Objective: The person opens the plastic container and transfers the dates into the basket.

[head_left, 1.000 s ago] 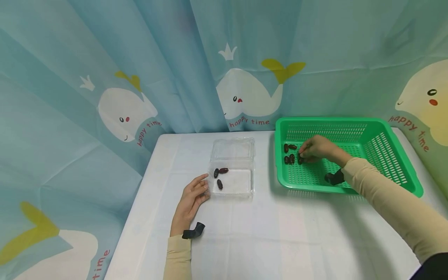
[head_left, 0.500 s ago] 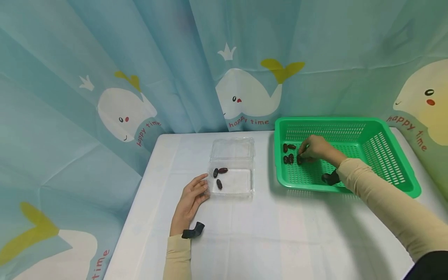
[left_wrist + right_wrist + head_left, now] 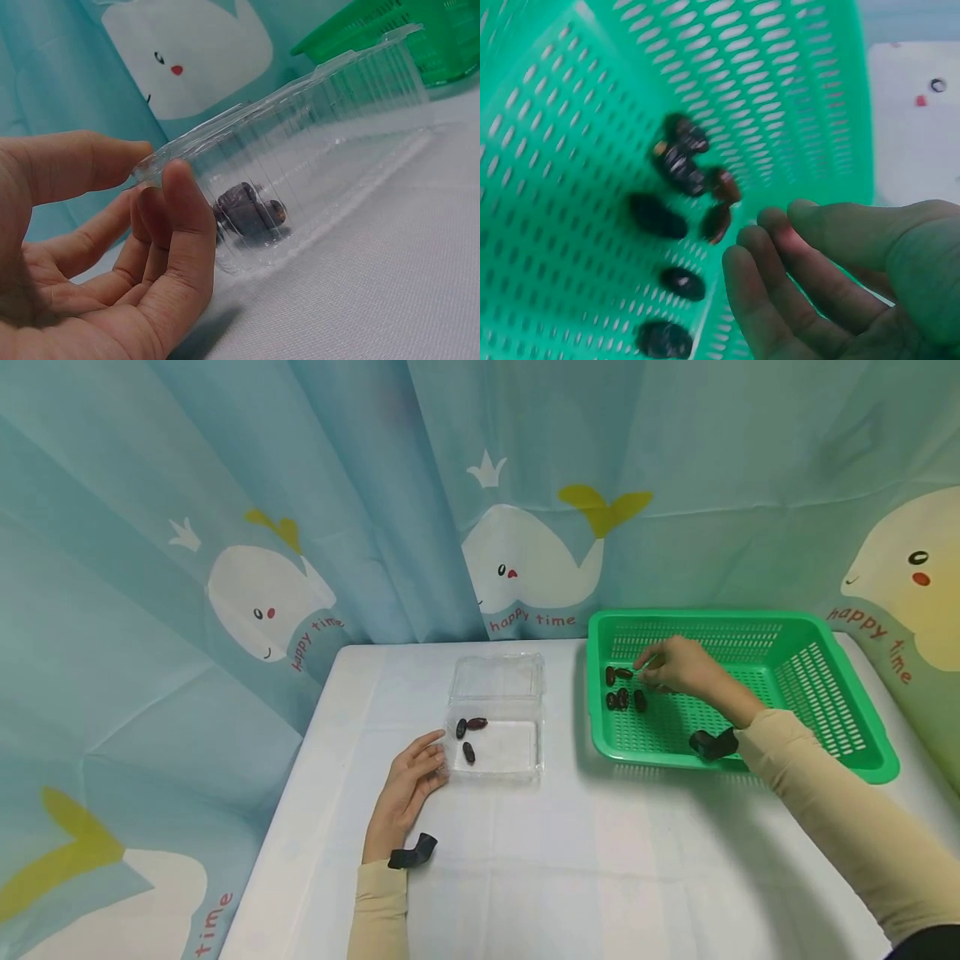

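My left hand (image 3: 408,781) pinches the left rim of a clear plastic clamshell box (image 3: 360,90), its lid laid back. Inside the box, toward its left side, lie three dark brown dates (image 3: 468,752). Over the left part of a green basket (image 3: 847,727), my right hand (image 3: 678,667) hovers with loosely bent fingers and nothing visible in them. Several dates (image 3: 658,215) lie on the basket floor close to its fingertips. One date (image 3: 640,700) sits just below that hand in the head view.
A white cloth covers the table (image 3: 525,860). Behind and to the left hangs a blue curtain (image 3: 375,510) printed with whales. The basket's raised walls surround the right hand's area.
My right hand has drawn back and up from the date it was touching, which now shows uncovered on the basket floor. My left hand stays at the box.
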`<action>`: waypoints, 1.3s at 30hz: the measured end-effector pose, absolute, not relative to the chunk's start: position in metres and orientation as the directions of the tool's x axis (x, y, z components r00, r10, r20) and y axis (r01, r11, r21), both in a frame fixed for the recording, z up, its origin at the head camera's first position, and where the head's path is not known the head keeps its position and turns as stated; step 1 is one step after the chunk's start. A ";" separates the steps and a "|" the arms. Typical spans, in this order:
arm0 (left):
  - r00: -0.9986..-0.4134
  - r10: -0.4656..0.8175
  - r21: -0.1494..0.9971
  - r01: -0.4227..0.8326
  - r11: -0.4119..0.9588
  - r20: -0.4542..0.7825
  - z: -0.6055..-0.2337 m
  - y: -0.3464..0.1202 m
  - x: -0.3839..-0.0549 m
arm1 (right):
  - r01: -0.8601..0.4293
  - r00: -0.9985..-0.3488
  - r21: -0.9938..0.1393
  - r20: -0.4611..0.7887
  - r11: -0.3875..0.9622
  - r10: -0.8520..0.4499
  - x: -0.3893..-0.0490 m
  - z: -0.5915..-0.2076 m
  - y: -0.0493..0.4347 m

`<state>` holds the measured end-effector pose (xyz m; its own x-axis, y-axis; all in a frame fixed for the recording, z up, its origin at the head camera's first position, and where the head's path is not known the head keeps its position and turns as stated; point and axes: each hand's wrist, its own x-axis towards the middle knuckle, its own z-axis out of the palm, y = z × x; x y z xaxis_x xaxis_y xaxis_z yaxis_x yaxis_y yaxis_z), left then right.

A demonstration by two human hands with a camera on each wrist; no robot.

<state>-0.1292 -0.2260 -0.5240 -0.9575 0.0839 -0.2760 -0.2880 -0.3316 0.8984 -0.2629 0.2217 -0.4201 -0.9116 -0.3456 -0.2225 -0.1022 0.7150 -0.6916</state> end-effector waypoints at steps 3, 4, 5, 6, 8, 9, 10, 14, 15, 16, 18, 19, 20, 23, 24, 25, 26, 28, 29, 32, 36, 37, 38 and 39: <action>-0.957 0.084 0.902 -0.289 -0.321 -0.276 -0.524 -0.226 -0.131 | -0.090 -0.924 -0.697 -0.209 0.712 -0.321 -0.258 -0.415 0.217; -0.958 0.083 0.904 -0.288 -0.317 -0.276 -0.524 -0.227 -0.131 | -0.089 -0.928 -0.698 -0.202 0.710 -0.314 -0.256 -0.413 0.216; -0.958 0.082 0.905 -0.287 -0.313 -0.275 -0.524 -0.227 -0.131 | -0.090 -0.932 -0.701 -0.192 0.708 -0.308 -0.254 -0.411 0.214; -0.958 0.081 0.906 -0.287 -0.311 -0.275 -0.524 -0.227 -0.132 | -0.093 -0.937 -0.701 -0.178 0.707 -0.300 -0.252 -0.409 0.211; -0.959 0.083 0.910 -0.283 -0.303 -0.271 -0.524 -0.227 -0.133 | -0.100 -0.946 -0.711 -0.150 0.697 -0.288 -0.247 -0.403 0.206; -0.959 0.082 0.911 -0.282 -0.302 -0.270 -0.524 -0.227 -0.133 | -0.109 -0.948 -0.714 -0.134 0.692 -0.287 -0.244 -0.400 0.203; -0.960 0.082 0.910 -0.281 -0.304 -0.269 -0.524 -0.227 -0.133 | -0.121 -0.950 -0.716 -0.116 0.688 -0.288 -0.241 -0.398 0.200; -0.959 0.082 0.908 -0.284 -0.307 -0.272 -0.525 -0.227 -0.133 | -0.171 -0.955 -0.723 -0.045 0.670 -0.292 -0.230 -0.392 0.186; -0.958 0.083 0.906 -0.287 -0.312 -0.275 -0.525 -0.226 -0.132 | -0.188 -0.954 -0.722 -0.026 0.666 -0.298 -0.228 -0.391 0.182; -0.957 0.084 0.904 -0.288 -0.315 -0.276 -0.525 -0.226 -0.132 | -0.207 -0.952 -0.722 -0.007 0.660 -0.306 -0.226 -0.391 0.179; -0.958 0.084 0.905 -0.287 -0.314 -0.275 -0.526 -0.226 -0.132 | -0.242 -0.945 -0.731 0.028 0.637 -0.327 -0.224 -0.392 0.171; -0.958 0.085 0.906 -0.285 -0.313 -0.272 -0.526 -0.226 -0.132 | -0.262 -0.939 -0.734 0.045 0.627 -0.340 -0.223 -0.393 0.167; -0.959 0.081 0.908 -0.282 -0.311 -0.270 -0.526 -0.226 -0.132 | -0.284 -0.932 -0.738 0.062 0.613 -0.356 -0.222 -0.394 0.162; -0.961 0.070 0.908 -0.275 -0.315 -0.266 -0.526 -0.226 -0.132 | -0.340 -0.908 -0.753 0.108 0.564 -0.404 -0.219 -0.397 0.146; -0.961 0.068 0.908 -0.275 -0.317 -0.268 -0.526 -0.226 -0.132 | -0.355 -0.901 -0.757 0.122 0.549 -0.416 -0.217 -0.399 0.140; -0.961 0.068 0.909 -0.274 -0.315 -0.266 -0.526 -0.225 -0.132 | -0.367 -0.895 -0.762 0.132 0.534 -0.426 -0.215 -0.400 0.134; -0.961 0.068 0.908 -0.276 -0.315 -0.268 -0.526 -0.225 -0.131 | -0.381 -0.888 -0.767 0.147 0.517 -0.436 -0.213 -0.402 0.128; -0.960 0.070 0.906 -0.280 -0.316 -0.272 -0.526 -0.225 -0.131 | -0.401 -0.876 -0.775 0.169 0.488 -0.452 -0.209 -0.406 0.117; -0.959 0.071 0.905 -0.281 -0.318 -0.273 -0.527 -0.225 -0.131 | -0.410 -0.870 -0.777 0.178 0.477 -0.460 -0.207 -0.408 0.111; -0.959 0.073 0.902 -0.282 -0.327 -0.273 -0.526 -0.225 -0.130 | -0.431 -0.856 -0.777 0.193 0.458 -0.479 -0.201 -0.415 0.094; -0.960 0.067 0.903 -0.279 -0.328 -0.272 -0.526 -0.224 -0.129 | -0.434 -0.850 -0.785 0.194 0.442 -0.491 -0.196 -0.426 0.069; -0.960 0.066 0.904 -0.278 -0.326 -0.272 -0.525 -0.224 -0.129 | -0.431 -0.850 -0.789 0.191 0.438 -0.491 -0.195 -0.429 0.063; -0.960 0.065 0.906 -0.277 -0.320 -0.271 -0.526 -0.224 -0.129 | -0.426 -0.851 -0.794 0.188 0.435 -0.491 -0.194 -0.432 0.058; -0.961 0.063 0.908 -0.276 -0.314 -0.270 -0.526 -0.224 -0.129 | -0.415 -0.853 -0.801 0.177 0.432 -0.491 -0.193 -0.435 0.052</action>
